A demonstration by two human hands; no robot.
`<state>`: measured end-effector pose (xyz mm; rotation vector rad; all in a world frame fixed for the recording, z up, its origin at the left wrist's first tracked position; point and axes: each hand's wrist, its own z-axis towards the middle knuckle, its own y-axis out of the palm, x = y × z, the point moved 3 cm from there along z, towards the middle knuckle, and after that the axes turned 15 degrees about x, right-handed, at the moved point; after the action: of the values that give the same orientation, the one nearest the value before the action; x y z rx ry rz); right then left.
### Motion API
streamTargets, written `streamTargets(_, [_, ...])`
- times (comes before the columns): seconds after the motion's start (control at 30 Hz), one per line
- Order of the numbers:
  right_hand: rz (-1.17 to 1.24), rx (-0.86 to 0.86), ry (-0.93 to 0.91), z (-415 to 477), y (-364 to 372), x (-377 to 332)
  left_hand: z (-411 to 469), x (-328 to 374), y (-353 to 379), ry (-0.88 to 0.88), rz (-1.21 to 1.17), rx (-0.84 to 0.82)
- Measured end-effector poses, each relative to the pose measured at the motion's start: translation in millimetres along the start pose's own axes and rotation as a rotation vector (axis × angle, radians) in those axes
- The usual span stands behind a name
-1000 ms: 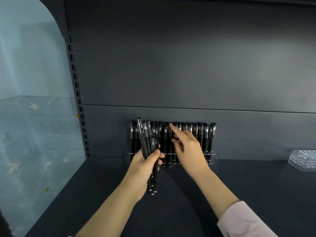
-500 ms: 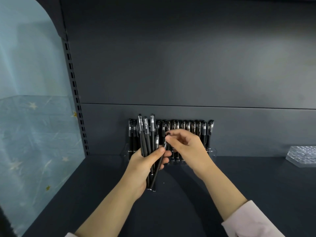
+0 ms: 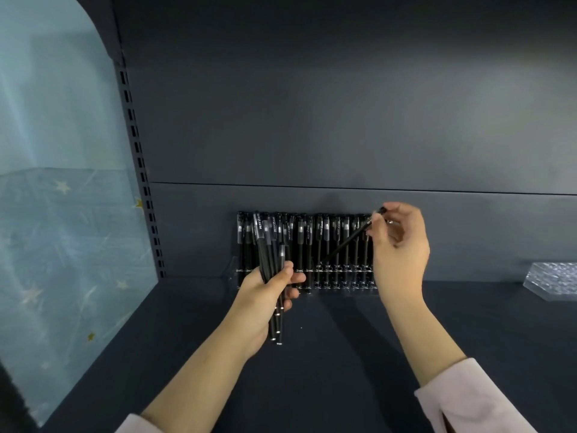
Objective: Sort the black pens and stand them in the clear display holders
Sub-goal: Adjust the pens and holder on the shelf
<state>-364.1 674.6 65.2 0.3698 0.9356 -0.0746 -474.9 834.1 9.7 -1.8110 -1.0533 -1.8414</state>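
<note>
A clear display holder [image 3: 343, 281] stands against the dark back panel, with several black pens [image 3: 321, 242] upright in it. My left hand [image 3: 265, 295] grips a bunch of black pens [image 3: 270, 260] upright in front of the holder's left part. My right hand [image 3: 398, 245] pinches a single black pen [image 3: 349, 242] by its cap end. That pen slants down to the left, in front of the right half of the row. The holder's right end is hidden behind my right hand.
The dark shelf surface [image 3: 327, 354] spreads in front of the holder. A second clear holder [image 3: 552, 279] lies at the far right edge. A slotted upright [image 3: 140, 182] and a pale blue starred sheet [image 3: 62, 214] close off the left side.
My right hand has drawn one pen out of the bunch in my left hand and carried it to the right and up, over the holder's right half. My left hand has stayed put.
</note>
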Motion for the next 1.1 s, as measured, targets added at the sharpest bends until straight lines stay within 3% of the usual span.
streamTargets(0.2, [-0.099,-0.141,-0.222,-14.5,10.1,-0.8,-1.1,1.1,1.7,-0.016,-0.052,-0.008])
streamTargets(0.37, [-0.124,-0.154,-0.324,-15.1,13.1,-2.6,-3.6,2.7,-0.5,-0.047,-0.140,-0.016])
streamTargets(0.63, [-0.264,-0.267,-0.547,-15.2,24.9,10.3,-4.8,5.7,-3.1,0.047,-0.044,-0.004])
streamTargets(0.73, [-0.350,-0.417,-0.530,-18.7,30.4,21.8,-4.7,5.5,-3.1,0.076,-0.021,-0.011])
streamTargets(0.93, [-0.402,-0.515,-0.472,-19.1,33.1,35.3,-3.5,4.6,-2.5,0.045,-0.080,-0.001])
streamTargets(1.1, [-0.236,-0.394,-0.349,-15.0,25.7,11.8,-2.8,5.4,-1.9,0.035,-0.097,-0.001])
